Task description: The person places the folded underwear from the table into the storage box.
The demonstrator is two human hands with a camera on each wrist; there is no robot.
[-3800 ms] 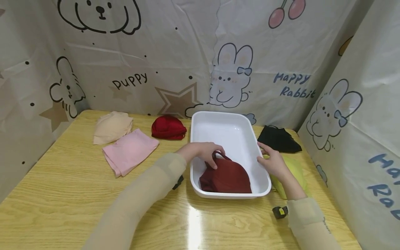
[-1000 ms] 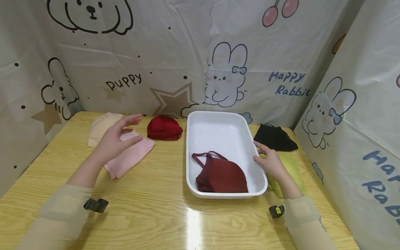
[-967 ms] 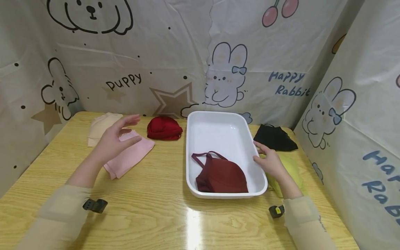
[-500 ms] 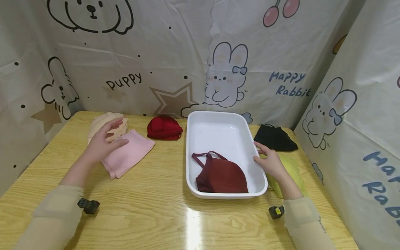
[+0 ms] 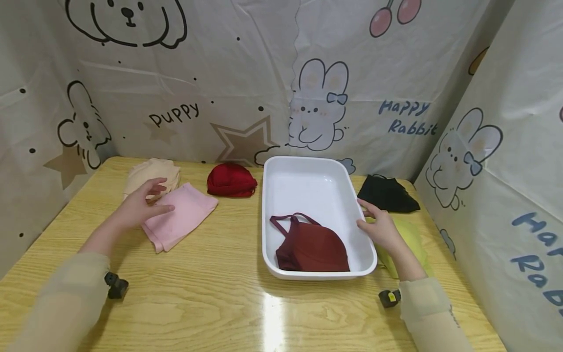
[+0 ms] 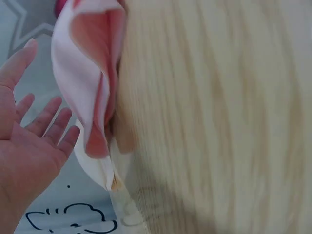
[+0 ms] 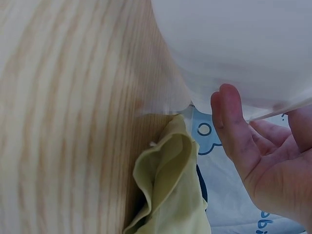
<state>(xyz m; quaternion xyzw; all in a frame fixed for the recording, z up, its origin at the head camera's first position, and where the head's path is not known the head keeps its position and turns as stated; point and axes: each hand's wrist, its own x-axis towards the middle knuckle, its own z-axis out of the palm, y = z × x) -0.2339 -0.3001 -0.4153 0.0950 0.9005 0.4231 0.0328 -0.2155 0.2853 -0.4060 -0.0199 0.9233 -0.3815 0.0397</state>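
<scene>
My left hand (image 5: 138, 205) hovers with spread fingers over the near-left edge of a smooth pink folded bra (image 5: 186, 212) and overlaps a beige folded bra (image 5: 164, 171) behind it. Nothing is between its fingers; in the left wrist view the palm and fingers show beside the pink bra (image 6: 80, 53). A white plastic tub (image 5: 303, 195) stands right of centre, and a dark red bra (image 5: 323, 249) with thin straps lies in its near end. My right hand (image 5: 382, 230) rests its relaxed fingertips and thumb at the tub's right rim; the right wrist view shows its fingers (image 7: 229, 105) against the outer wall.
A bright red folded bra (image 5: 230, 181) sits left of the tub. To the tub's right are a black garment (image 5: 387, 195) and a yellow-green one (image 5: 409, 242), partly behind my right hand. A printed fabric sheet (image 5: 246, 73) closes off the table's back and sides.
My left hand let go of the dark red bra in the tub, moved left to the pink and beige bras, and lately sank slightly left and nearer. My right hand stayed at the rim.
</scene>
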